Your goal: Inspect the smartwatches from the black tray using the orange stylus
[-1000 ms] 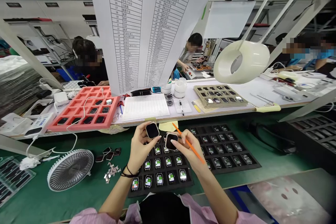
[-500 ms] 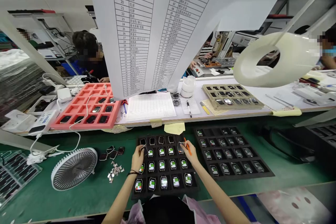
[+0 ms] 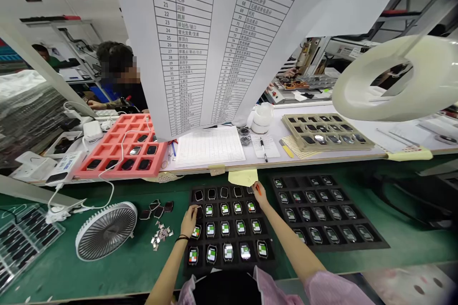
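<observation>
A black foam tray (image 3: 231, 267) holds rows of square-faced smartwatches (image 3: 225, 228), many with lit green-and-white screens; those in the far row are dark. My left hand (image 3: 189, 221) is at the tray's left edge, fingers closed by a dark smartwatch (image 3: 199, 212) in the second row from the far side. At the far right corner, my right hand (image 3: 260, 195) grips a thin orange stick-like tool (image 3: 258, 190), mostly hidden by the fingers. Its fingertips are beside a watch (image 3: 250, 190) in the corner slot, partly covered.
A second black tray (image 3: 336, 248) of watches lies to the right. On the left are loose watches (image 3: 155, 208), small silvery pieces (image 3: 161, 234) and a fan (image 3: 106, 231). The shelf bears a red tray (image 3: 118, 171) and a beige tray (image 3: 327, 143). Printed sheets (image 3: 200, 57) hang in front.
My right hand has shifted from the second row to the far corner slot; a watch with a lit screen now shows in the second row. My left hand has moved slightly nearer me. The view has shifted.
</observation>
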Motion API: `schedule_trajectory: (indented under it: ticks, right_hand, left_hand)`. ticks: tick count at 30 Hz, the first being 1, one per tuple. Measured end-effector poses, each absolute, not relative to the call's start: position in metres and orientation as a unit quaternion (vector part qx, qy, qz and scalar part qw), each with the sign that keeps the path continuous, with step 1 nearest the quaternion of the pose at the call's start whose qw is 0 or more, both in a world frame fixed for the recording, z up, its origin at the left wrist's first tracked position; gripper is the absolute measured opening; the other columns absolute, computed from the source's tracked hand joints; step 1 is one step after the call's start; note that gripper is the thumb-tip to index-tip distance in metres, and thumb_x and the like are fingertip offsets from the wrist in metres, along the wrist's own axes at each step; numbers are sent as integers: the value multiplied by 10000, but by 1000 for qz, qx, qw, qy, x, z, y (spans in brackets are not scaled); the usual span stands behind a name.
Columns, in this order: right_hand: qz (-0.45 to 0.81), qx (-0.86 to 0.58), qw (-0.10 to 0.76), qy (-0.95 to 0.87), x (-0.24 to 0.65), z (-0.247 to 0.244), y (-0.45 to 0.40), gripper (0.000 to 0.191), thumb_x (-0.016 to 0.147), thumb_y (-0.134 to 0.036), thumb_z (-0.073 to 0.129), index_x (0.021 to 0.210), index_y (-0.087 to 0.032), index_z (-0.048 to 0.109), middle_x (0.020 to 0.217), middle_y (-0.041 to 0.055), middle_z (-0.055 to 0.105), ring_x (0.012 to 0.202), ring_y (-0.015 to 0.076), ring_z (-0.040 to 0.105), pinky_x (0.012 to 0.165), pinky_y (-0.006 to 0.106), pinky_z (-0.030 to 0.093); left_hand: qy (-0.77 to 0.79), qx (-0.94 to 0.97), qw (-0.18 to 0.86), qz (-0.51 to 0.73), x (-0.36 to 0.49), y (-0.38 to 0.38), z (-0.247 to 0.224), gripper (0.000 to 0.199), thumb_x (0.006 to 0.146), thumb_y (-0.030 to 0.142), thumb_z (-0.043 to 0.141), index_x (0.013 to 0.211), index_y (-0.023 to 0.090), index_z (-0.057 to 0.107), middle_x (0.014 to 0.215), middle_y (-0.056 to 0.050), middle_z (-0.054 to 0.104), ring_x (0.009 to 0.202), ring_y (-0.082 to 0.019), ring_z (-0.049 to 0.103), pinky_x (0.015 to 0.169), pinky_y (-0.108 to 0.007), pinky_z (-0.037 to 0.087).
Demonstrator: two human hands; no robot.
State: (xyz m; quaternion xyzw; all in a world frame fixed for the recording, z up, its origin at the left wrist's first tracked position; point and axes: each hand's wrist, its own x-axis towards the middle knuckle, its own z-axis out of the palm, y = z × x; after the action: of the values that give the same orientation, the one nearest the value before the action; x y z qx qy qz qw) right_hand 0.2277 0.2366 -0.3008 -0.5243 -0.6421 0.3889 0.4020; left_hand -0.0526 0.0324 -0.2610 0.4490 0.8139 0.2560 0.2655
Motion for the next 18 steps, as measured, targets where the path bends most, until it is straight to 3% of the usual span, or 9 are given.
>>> schedule_trajectory:
  ticks: [3, 7, 12, 15, 18]
  right_hand:
    - [396, -517, 344, -676, 232, -301, 234, 273, 917, -320, 570, 1129, -147, 579, 1077, 67, 624, 877, 179, 634, 746, 364, 553]
    - [379, -508, 309, -709, 239, -290, 228, 257, 916, -335, 567, 1085, -143, 587, 1025, 55, 626, 834, 167, 626, 726, 350, 542]
    - [356, -483, 301, -741, 218, -270, 199, 204, 918, -344, 512, 864, -154, 560, 830, 26, 599, 720, 153, 581, 677, 311, 481]
    - [366, -462, 264, -764, 185, -266, 166, 209, 908, -316, 454, 729, -210, 481, 622, -4, 541, 560, 171, 548, 561, 279, 430]
    - [363, -468, 229, -772, 156, -269, 140, 170, 912, -256, 434, 755, -208, 479, 615, 3, 550, 535, 174, 560, 521, 257, 388]
  left_hand:
    - [821, 467, 228, 237, -50, 33, -262, 276, 903, 202, 387, 1048, 230, 621, 1063, -64, 638, 1042, -206, 590, 885, -329, 492]
    - [837, 474, 186, 202, -41, 33, -260, 329, 865, 106, 394, 1063, 203, 638, 1150, -115, 558, 1108, -250, 534, 885, -364, 495]
    - [828, 511, 172, 154, -22, 42, -253, 345, 869, 64, 375, 1084, 198, 608, 1145, -89, 566, 1097, -206, 531, 950, -330, 454]
    - [827, 523, 176, 109, -4, 56, -249, 325, 849, 59, 415, 1094, 172, 596, 1077, -99, 602, 1072, -222, 543, 920, -332, 459]
    - [841, 509, 170, 61, 12, 68, -246, 366, 811, 72, 470, 1167, 109, 550, 1117, -174, 579, 1115, -303, 513, 857, -386, 474]
